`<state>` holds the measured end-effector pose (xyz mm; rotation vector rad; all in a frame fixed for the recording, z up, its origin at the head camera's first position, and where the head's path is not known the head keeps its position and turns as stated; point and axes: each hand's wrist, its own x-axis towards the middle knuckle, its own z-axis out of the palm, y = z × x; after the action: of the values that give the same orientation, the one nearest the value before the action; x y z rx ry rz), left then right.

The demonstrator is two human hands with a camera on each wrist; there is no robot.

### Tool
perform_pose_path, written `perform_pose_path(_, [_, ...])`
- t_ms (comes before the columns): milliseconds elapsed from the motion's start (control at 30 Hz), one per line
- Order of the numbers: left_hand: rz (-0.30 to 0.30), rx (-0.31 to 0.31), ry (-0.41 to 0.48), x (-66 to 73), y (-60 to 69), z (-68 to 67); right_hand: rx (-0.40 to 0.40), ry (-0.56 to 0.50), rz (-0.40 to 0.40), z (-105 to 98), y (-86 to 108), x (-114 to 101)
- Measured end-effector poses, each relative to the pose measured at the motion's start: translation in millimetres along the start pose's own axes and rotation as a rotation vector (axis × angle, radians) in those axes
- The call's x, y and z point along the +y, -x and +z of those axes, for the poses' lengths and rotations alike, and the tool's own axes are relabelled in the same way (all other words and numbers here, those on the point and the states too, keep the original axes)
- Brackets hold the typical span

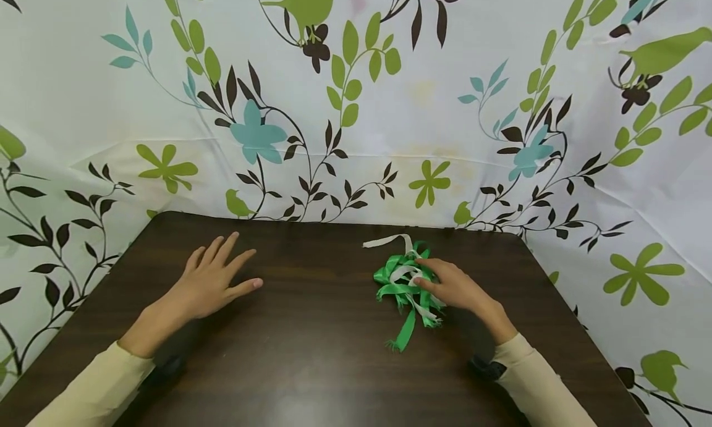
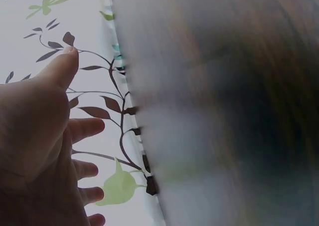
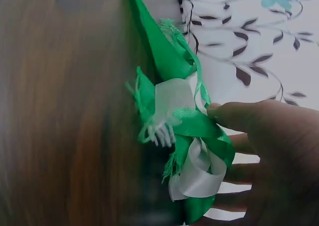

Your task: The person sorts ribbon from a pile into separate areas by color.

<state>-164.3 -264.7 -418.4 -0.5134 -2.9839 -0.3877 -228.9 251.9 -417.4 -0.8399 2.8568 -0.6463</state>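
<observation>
A tangled bunch of green and white ribbons (image 1: 402, 275) with frayed ends is at the right of the dark table in the head view. My right hand (image 1: 453, 285) holds its right side. In the right wrist view, the thumb of my right hand (image 3: 269, 146) lies on the looped ribbons (image 3: 187, 121), and the other fingers are partly hidden behind them. Over the left part of the table, my left hand (image 1: 208, 279) is spread and holds nothing. The left wrist view shows that hand (image 2: 45, 121) with its fingers apart.
The dark wood-grain table (image 1: 311, 340) spans the lower part of the head view. Behind it and along its sides hangs a white cloth (image 1: 423, 118) printed with leaves, flowers and birds. A loose white ribbon end (image 1: 384, 242) points left from the bunch.
</observation>
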Motion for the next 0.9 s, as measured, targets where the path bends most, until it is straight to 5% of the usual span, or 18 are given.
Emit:
perform_pose_path(367, [0.033,-0.057,0.049,10.2,-2.3,-10.1,-0.071,0.04,-0.042,16,1.0,-57])
perform_pose_path(633, [0.088,-0.074,0.071,31.5,-13.8,-12.1,-0.174,-0.024,-0.051,12,8.1,-86])
perform_pose_path(900, [0.264,0.017,0.023,72.2,-16.4,-2.2,-0.173,0.034,-0.059,4,15.4,-94])
